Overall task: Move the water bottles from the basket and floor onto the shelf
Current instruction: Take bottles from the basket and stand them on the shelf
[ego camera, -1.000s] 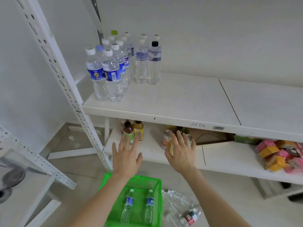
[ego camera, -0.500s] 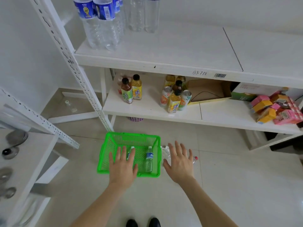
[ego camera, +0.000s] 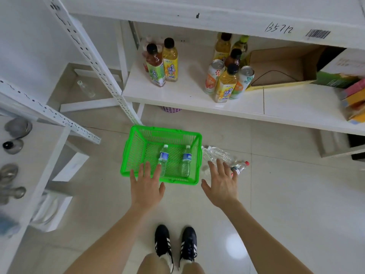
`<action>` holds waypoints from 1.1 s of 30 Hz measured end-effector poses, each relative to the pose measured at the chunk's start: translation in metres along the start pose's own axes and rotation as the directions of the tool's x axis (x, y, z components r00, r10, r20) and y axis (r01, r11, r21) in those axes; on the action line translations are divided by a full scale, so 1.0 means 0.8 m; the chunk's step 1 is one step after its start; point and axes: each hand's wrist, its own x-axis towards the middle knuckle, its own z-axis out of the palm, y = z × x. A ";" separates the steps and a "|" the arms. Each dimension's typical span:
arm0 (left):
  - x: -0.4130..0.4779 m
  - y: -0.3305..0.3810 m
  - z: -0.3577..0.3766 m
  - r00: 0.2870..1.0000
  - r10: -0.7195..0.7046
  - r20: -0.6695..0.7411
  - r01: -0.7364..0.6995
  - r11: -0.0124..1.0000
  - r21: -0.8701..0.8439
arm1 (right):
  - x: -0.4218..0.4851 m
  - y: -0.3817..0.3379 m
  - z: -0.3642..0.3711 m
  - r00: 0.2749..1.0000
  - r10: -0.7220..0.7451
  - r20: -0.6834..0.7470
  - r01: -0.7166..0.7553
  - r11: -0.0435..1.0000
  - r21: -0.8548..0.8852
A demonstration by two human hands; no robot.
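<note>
A green plastic basket [ego camera: 138,153] sits on the tiled floor with two blue-labelled water bottles lying in it, one on the left [ego camera: 163,158] and one on the right [ego camera: 186,161]. Several clear bottles [ego camera: 219,155] lie on the floor just right of the basket, one with a red cap [ego camera: 240,167]. My left hand [ego camera: 147,186] hovers with spread fingers over the basket's near rim. My right hand [ego camera: 221,184] is spread above the floor bottles. Both hands hold nothing. The white shelf [ego camera: 197,8] edge runs along the top.
The lower shelf [ego camera: 187,93] carries tea bottles [ego camera: 164,64], drink cans [ego camera: 213,76], an open cardboard box [ego camera: 282,66] and coloured packs. A perforated white upright [ego camera: 94,62] stands left of the basket. A second rack with metal items [ego camera: 15,135] is at far left. My feet [ego camera: 175,244] stand below.
My view has tilted down from the upper shelf toward the floor. Both hands have dropped from shelf height to just above the basket and floor bottles, still spread and holding nothing.
</note>
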 end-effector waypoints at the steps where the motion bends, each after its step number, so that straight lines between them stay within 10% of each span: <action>1: 0.008 -0.003 0.005 1.000 -0.006 0.006 0.006 1.000 -0.005 | 0.008 -0.005 0.006 1.000 -0.008 0.011 0.008 1.000 0.007; 33: 0.366 -0.070 0.541 0.955 -0.007 0.295 0.069 0.977 -0.200 | 0.377 -0.055 0.531 0.912 0.328 0.248 -0.406 0.812 0.420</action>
